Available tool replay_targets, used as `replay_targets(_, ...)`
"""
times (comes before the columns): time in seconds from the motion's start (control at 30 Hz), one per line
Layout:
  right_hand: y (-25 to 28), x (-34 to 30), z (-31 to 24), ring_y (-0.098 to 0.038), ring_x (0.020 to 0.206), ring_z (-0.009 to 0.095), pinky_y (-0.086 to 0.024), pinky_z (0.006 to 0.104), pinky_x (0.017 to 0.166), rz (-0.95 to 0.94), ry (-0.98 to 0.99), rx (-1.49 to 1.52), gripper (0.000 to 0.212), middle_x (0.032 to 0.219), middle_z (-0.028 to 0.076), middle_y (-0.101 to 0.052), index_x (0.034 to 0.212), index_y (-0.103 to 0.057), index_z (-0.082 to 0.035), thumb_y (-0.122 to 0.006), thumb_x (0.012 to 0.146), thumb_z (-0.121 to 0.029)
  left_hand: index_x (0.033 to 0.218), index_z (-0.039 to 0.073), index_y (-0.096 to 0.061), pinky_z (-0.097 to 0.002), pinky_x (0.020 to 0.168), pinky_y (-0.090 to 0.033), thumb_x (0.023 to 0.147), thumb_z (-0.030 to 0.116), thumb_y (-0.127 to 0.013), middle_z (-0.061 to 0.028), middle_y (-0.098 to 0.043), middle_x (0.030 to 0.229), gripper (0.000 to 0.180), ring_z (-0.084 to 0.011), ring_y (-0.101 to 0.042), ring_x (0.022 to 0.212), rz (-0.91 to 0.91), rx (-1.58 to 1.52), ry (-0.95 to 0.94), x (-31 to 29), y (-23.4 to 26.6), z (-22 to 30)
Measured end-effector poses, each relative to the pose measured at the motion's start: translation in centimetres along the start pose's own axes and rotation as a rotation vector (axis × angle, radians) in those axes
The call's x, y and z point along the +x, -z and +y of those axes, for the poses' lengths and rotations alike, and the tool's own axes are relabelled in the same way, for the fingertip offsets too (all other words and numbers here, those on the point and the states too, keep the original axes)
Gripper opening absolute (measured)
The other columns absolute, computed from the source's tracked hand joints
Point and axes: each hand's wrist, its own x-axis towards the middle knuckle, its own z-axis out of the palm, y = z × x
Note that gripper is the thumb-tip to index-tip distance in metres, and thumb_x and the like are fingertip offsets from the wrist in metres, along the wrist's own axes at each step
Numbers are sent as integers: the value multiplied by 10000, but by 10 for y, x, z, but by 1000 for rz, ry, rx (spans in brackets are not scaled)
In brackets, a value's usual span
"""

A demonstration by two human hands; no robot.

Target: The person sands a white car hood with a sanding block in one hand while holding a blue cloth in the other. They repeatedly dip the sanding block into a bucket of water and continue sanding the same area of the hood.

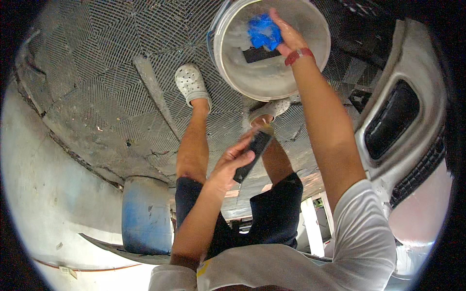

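My right hand (290, 40), a red band on its wrist, is over the mouth of a whitish bucket (264, 88) and holds a crumpled bright blue piece (264, 32), which may be cloth or thin plastic. Under it in the bucket lies a dark rectangular piece (261, 55), partly hidden by the hand. The bucket seems to hold cloudy water. Nearer my body, clear of the bucket, my left hand (228, 165) grips a black rectangular block (254, 154) by its side, tilted. The block's far end is slightly blurred, and its exact kind does not show.
My feet, in pale clogs (190, 82), stand on a ridged dark mat (102, 63) just short of the bucket. To the right is a large silver vehicle bumper (412, 58) with a black inset. A blue drum (145, 213) stands by the pale wall at lower left.
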Motion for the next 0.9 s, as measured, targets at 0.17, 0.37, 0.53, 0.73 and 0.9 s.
replay_targets(0.17,38,-70,-23,-768,1159,314,-627,501,1043,-130,133,441,536,1252,142,-783,1317,-705,-32,-801,1042,-483,1603,65,-582,-374,1060,-594,1045,269,-773,-96,-743,1440,623,-221,-745,1226,28,-38,-123,41,-30,51)
replay_targets(0.37,-18,-191,-61,-760,1061,217,-609,399,975,163,518,-38,271,1193,120,-803,1200,-761,-61,-828,1016,-248,1450,93,-692,-408,983,-620,1096,361,-718,-69,-801,1267,445,-226,-767,1090,22,-87,-310,128,-65,109)
replay_targets(0.53,-68,-196,-37,-725,1067,203,-576,389,985,85,499,-283,296,1165,96,-769,1225,-766,-65,-829,1019,-268,1652,97,-521,-454,1105,-563,1114,346,-700,-89,-741,1378,619,-265,-703,1267,12,-166,-343,196,-69,112)
replay_targets(0.73,-41,-147,-22,-728,1032,180,-600,372,928,631,531,414,290,1151,50,-756,1188,-762,-75,-746,1106,-353,1640,38,-520,-437,1072,-606,1105,276,-687,-168,-663,1556,608,-294,-727,1265,157,323,-523,127,-126,142)
replay_targets(0.9,-22,-33,37,-725,1092,250,-578,407,998,600,439,-7,524,1212,102,-768,1316,-734,-63,-828,1018,-484,1618,-13,-528,-418,1076,-605,1147,333,-601,-237,-717,1467,588,-320,-734,1273,-210,-35,-388,76,-83,173)
